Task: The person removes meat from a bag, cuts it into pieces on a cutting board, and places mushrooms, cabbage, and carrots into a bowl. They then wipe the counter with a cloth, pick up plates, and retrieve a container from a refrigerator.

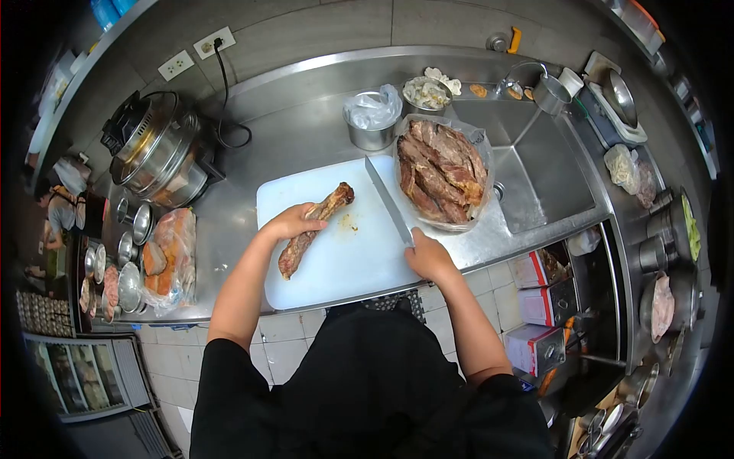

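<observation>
The right hand (430,258) is closed around the handle of a long steel-bladed knife (388,200), whose blade runs up over the right edge of the white rectangular plastic cutting board (359,260). The left hand (293,222) presses down on a long brown strip of cooked meat (312,228) lying slantwise on the board's left half, fingers curled over its middle. Just beyond the board's far right corner sits a clear plastic bag of brown cooked meat slabs (442,170).

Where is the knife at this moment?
In the head view, the knife is in the right hand, its blade lying on the right part of the white cutting board, beside the bag of cooked meat.
</observation>
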`<state>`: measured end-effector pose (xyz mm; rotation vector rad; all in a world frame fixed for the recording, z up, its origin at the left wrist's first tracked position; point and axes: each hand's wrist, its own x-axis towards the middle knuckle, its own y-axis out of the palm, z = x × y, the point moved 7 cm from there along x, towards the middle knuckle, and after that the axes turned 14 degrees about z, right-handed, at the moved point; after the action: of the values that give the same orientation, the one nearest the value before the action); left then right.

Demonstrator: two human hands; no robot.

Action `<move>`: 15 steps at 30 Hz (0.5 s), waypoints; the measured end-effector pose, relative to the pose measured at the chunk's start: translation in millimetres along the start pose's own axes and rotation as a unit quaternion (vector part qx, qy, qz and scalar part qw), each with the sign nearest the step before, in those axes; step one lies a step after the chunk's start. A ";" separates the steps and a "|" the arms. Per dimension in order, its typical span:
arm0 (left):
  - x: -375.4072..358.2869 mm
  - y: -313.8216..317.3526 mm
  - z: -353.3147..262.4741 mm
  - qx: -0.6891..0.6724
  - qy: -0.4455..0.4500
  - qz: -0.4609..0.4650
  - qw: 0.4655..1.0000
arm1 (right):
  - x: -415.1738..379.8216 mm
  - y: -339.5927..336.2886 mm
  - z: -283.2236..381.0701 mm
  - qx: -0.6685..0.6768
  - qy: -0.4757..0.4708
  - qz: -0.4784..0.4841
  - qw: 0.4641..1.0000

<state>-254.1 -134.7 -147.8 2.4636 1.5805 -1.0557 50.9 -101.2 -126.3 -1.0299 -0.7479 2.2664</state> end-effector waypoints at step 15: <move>-7.7 11.6 -6.3 0.013 -0.030 -0.008 0.999 | 2.3 1.5 -3.9 0.015 -0.010 -0.013 1.000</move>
<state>-243.2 -144.1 -142.4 2.4161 1.5810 -1.1485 52.3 -99.6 -130.6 -0.9804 -0.7300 2.2617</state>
